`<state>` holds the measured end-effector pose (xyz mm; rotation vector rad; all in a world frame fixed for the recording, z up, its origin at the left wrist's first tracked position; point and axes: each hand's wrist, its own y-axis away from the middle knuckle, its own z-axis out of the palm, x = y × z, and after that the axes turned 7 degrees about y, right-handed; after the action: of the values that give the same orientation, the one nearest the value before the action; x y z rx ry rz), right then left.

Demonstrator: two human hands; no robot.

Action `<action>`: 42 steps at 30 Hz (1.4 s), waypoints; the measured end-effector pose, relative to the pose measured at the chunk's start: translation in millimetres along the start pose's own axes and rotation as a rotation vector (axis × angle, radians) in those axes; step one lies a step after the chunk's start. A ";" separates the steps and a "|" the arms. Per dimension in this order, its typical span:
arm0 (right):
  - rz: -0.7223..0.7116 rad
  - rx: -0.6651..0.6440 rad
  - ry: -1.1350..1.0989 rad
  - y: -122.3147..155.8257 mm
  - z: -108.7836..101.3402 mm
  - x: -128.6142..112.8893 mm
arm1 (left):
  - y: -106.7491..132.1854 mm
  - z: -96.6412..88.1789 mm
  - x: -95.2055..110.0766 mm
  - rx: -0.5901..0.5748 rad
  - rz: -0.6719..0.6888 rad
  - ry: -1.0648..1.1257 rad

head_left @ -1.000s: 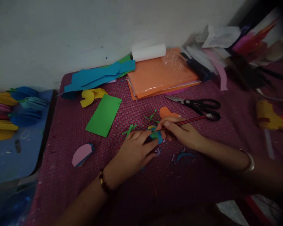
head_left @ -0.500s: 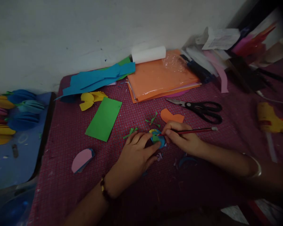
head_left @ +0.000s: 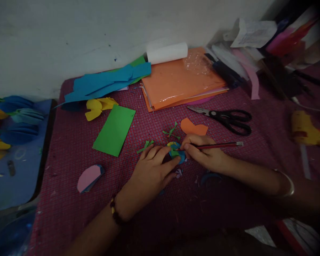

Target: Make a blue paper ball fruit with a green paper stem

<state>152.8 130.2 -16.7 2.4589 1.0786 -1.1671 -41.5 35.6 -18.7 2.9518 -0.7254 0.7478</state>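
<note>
My right hand (head_left: pixel 205 154) is closed around a red pencil (head_left: pixel 218 145), its tip resting on a small blue, green and yellow paper piece (head_left: pixel 176 151) on the checked cloth. My left hand (head_left: pixel 152 170) lies on the cloth beside that piece, with fingertips pressing its left edge. An orange paper cutout (head_left: pixel 193 128) lies just behind my right hand. Small green paper scraps (head_left: pixel 172 131) sit close by.
Black scissors (head_left: pixel 226 117) lie to the right behind the hands. A green paper rectangle (head_left: pixel 114 129), yellow cutouts (head_left: pixel 97 106), blue strips (head_left: pixel 106 83), an orange paper stack (head_left: pixel 181 83) and a white roll (head_left: pixel 166 52) fill the back. A pink half-circle (head_left: pixel 89 176) lies left. A yellow glue gun (head_left: pixel 308 131) rests right.
The pencil has swung from slanting up to lying nearly level, its tip still on the small paper piece. Both hands stay in the same spot; the view has shifted a little.
</note>
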 end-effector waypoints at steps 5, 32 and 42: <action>-0.011 -0.045 -0.013 0.6 -1.4 0.1 | 1.2 1.3 -0.3 0.010 0.011 -0.012; -0.087 -0.091 -0.083 0.3 -5.4 -1.5 | 6.0 -18.9 -2.5 -0.174 0.036 0.116; -0.012 -0.104 -0.246 2.2 -8.1 -0.6 | 6.4 -16.1 -5.4 -0.138 0.063 0.115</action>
<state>158.9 132.2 -11.1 2.1656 1.0549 -1.3392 -55.7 34.2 -7.5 2.7497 -0.8290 0.8282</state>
